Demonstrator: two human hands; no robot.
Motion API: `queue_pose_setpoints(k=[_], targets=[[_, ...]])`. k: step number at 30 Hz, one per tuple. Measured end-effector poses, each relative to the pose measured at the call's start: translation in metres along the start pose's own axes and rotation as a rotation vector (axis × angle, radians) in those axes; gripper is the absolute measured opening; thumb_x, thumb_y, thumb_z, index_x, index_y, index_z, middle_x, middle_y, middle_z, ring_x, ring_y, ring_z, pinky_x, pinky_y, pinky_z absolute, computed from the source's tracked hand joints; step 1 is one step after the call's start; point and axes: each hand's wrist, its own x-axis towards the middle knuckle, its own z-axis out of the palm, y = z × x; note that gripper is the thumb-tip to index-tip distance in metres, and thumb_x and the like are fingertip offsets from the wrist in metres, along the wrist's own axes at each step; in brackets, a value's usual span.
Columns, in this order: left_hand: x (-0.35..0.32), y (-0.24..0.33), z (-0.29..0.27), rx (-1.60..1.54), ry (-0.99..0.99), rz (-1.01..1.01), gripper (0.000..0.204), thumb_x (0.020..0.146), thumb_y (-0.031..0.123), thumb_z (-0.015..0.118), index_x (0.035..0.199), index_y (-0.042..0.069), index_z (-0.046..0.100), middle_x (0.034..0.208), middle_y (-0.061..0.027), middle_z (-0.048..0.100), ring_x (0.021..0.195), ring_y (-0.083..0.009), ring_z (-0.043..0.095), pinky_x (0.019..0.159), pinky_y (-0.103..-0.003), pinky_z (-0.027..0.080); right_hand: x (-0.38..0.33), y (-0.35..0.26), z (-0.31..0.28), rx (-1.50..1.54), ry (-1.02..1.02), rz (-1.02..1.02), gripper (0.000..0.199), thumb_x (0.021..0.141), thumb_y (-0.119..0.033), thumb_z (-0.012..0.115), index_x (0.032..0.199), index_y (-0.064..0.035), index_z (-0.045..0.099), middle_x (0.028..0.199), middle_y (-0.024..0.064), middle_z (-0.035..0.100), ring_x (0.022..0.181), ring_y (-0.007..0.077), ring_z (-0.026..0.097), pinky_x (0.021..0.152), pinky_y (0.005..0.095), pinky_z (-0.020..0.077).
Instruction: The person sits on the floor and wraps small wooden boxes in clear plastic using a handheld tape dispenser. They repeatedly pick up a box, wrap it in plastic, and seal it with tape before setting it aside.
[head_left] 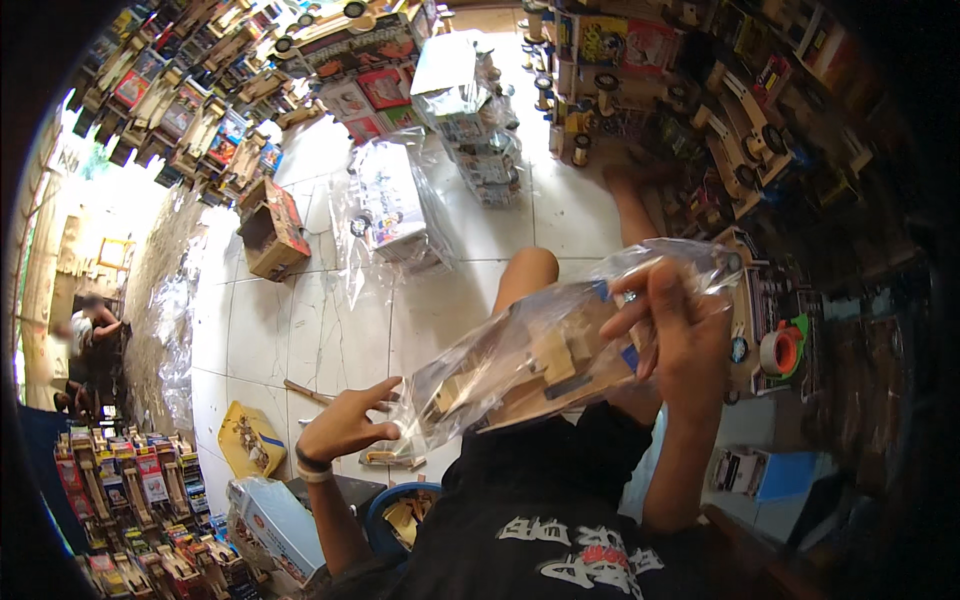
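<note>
A long clear plastic bag (490, 385) stretches across my lap, tilted up toward the right. Through the film show pale wooden pieces (560, 350), with a blue bit near the right end; they look like parts of a wooden toy vehicle. My right hand (680, 335) is closed on the bag's upper right end, fingers bent over the film. At the lower left end, my left hand (350, 425) has its fingers apart, the tips at or just beside the bag's edge. Whether they touch the film I cannot tell.
Plastic-wrapped boxes (395, 200) stand on the tiled floor ahead, near an open carton (275, 235). A yellow container (250, 440) and a blue tub (400, 510) of wood scraps sit left. A tape roll (780, 352) lies right. Wooden toy trucks (750, 135) line the sides.
</note>
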Motion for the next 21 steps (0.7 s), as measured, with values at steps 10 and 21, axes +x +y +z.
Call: queue_pose_setpoints(k=[10, 21], targets=[[0.003, 0.021, -0.021, 0.173, 0.612, 0.45, 0.026, 0.083, -0.015, 0.064, 0.099, 0.0, 0.079, 0.08, -0.0092, 0.076, 0.062, -0.0162, 0.069, 0.059, -0.029, 0.054, -0.012, 0.029, -0.051, -0.141, 0.341, -0.018, 0.052, 0.111, -0.044, 0.054, 0.093, 0.0004, 0.073, 0.066, 0.0084, 0.07, 0.042, 0.0015, 0.043, 0.042, 0.0183, 0.0289], [0.001, 0.139, -0.099, 0.705, 0.798, 0.683, 0.015, 0.084, 0.012, 0.083, 0.089, 0.001, 0.074, 0.074, -0.0114, 0.068, 0.061, -0.0257, 0.065, 0.056, -0.035, 0.048, 0.014, 0.112, -0.126, 0.263, 0.312, 0.346, 0.048, 0.103, -0.052, 0.066, 0.096, -0.0049, 0.072, 0.058, -0.0025, 0.056, 0.049, 0.0067, 0.054, 0.047, 0.0216, 0.0376]])
